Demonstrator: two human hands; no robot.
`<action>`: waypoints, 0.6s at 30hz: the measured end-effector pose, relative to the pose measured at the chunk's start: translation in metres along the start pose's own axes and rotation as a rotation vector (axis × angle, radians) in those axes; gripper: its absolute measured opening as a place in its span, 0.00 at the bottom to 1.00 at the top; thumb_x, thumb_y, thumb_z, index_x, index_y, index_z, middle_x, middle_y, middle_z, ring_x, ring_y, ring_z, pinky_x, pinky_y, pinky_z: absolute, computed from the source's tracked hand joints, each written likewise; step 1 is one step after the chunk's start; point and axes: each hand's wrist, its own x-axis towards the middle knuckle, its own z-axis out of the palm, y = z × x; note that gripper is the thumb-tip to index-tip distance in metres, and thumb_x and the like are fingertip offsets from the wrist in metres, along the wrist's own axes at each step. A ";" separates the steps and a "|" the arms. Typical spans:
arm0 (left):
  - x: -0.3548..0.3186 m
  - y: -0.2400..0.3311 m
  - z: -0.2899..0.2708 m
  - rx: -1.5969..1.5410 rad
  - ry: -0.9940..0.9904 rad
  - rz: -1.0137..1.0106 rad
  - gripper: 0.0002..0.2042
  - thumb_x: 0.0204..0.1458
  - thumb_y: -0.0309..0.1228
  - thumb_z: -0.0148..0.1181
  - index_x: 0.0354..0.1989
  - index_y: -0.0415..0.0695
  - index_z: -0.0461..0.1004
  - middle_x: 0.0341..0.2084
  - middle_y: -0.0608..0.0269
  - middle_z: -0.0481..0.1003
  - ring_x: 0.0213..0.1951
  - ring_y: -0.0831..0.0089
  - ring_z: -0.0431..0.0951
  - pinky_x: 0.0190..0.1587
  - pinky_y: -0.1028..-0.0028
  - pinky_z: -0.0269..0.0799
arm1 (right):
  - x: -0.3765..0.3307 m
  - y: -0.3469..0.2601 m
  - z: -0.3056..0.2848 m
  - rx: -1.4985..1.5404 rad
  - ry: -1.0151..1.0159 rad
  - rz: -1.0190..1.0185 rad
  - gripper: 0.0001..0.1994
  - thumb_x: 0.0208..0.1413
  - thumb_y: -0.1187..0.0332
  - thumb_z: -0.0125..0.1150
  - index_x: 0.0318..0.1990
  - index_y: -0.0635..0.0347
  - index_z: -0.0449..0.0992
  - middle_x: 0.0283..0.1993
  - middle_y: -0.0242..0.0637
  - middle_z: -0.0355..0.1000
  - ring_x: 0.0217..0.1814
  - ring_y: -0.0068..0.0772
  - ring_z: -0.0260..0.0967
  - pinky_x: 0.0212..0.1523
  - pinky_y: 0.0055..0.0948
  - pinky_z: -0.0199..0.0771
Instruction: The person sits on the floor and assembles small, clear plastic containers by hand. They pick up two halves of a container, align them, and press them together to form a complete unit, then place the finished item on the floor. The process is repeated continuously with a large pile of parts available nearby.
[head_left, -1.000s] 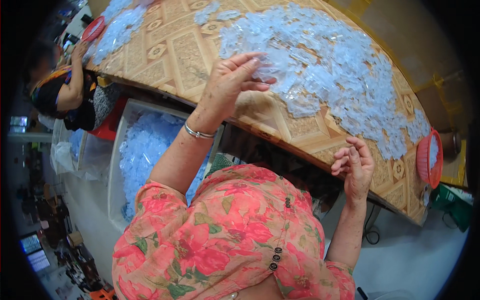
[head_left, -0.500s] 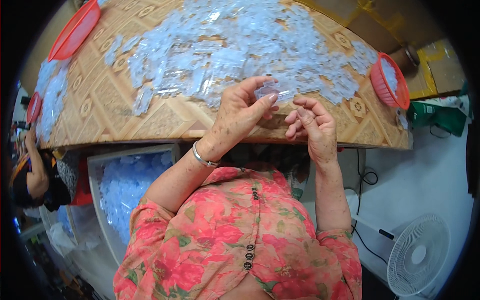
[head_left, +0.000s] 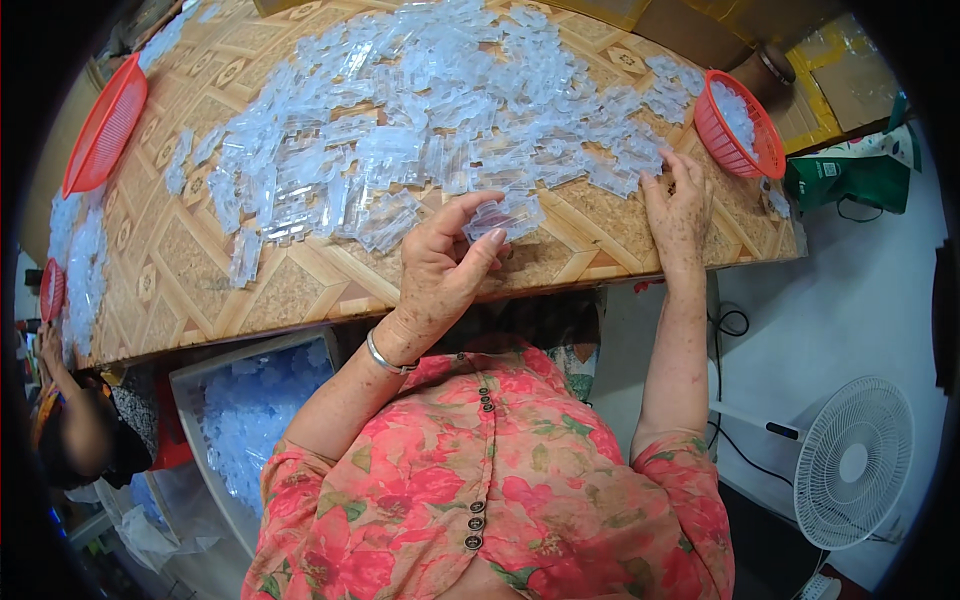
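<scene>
- I see my left hand (head_left: 440,275) raised just over the near edge of the table (head_left: 300,290), thumb and fingers curled and pinching a small clear plastic piece (head_left: 505,215) at their tips.
- That pinched piece sits at the near fringe of the big heap of clear plastic pieces (head_left: 430,130); I cannot tell whether it is lifted free or still touching its neighbours.
- My right hand (head_left: 678,205) lies palm down on the table, fingers loosely spread, their tips touching the right-hand edge of the heap. It grips nothing that I can make out.
- The heap covers most of the patterned tabletop, thinning into loose strays toward the left.
- A red basket (head_left: 745,140) with some clear pieces in it stands just beyond my right hand, near the table's right corner.
- A second red basket (head_left: 100,125) leans at the far left edge of the table, well apart from both hands.
- Below the table on my left stands a grey bin (head_left: 200,375) filled with more clear pieces.
- A silver bangle (head_left: 385,358) rings my left wrist.
- On the floor at the lower right stands a white fan (head_left: 850,465).
- Another person (head_left: 80,440) sits at the left, one arm reaching up to the table edge there.
</scene>
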 end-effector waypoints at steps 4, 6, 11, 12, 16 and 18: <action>0.000 0.002 -0.003 0.009 -0.040 -0.029 0.18 0.60 0.22 0.59 0.58 0.37 0.72 0.39 0.62 0.78 0.35 0.79 0.80 0.34 0.80 0.77 | -0.007 -0.010 -0.003 0.039 0.041 -0.025 0.20 0.52 0.63 0.70 0.50 0.60 0.75 0.54 0.42 0.72 0.56 0.47 0.68 0.57 0.43 0.67; 0.001 0.001 -0.004 0.023 -0.064 -0.029 0.18 0.60 0.22 0.59 0.59 0.36 0.71 0.41 0.60 0.78 0.37 0.77 0.81 0.35 0.80 0.78 | -0.011 -0.011 -0.005 0.139 0.045 0.063 0.19 0.51 0.66 0.70 0.48 0.61 0.73 0.50 0.43 0.73 0.50 0.43 0.72 0.51 0.40 0.71; 0.001 -0.004 -0.003 -0.102 -0.062 -0.044 0.15 0.61 0.22 0.59 0.56 0.36 0.70 0.43 0.59 0.78 0.39 0.76 0.81 0.35 0.79 0.78 | -0.024 -0.021 -0.011 0.715 0.094 0.254 0.19 0.53 0.76 0.68 0.50 0.64 0.67 0.43 0.44 0.76 0.36 0.28 0.76 0.36 0.26 0.75; 0.001 -0.003 -0.002 -0.123 -0.061 -0.067 0.15 0.61 0.22 0.58 0.55 0.37 0.69 0.42 0.60 0.78 0.38 0.77 0.81 0.35 0.79 0.78 | -0.027 -0.024 -0.015 0.817 0.070 0.292 0.19 0.54 0.78 0.67 0.51 0.64 0.66 0.44 0.45 0.75 0.37 0.27 0.77 0.37 0.25 0.76; 0.003 0.011 0.002 -0.216 -0.079 -0.187 0.12 0.62 0.22 0.55 0.53 0.38 0.65 0.45 0.57 0.77 0.41 0.73 0.81 0.38 0.77 0.81 | -0.044 -0.060 -0.033 1.120 -0.022 0.324 0.20 0.56 0.82 0.64 0.52 0.64 0.63 0.47 0.47 0.74 0.42 0.28 0.77 0.41 0.24 0.78; 0.004 0.011 0.006 -0.266 -0.085 -0.220 0.12 0.63 0.22 0.55 0.52 0.38 0.63 0.46 0.56 0.76 0.42 0.71 0.82 0.41 0.76 0.81 | -0.054 -0.076 -0.033 1.117 -0.031 0.259 0.20 0.55 0.82 0.64 0.52 0.64 0.63 0.49 0.47 0.74 0.44 0.29 0.77 0.43 0.25 0.79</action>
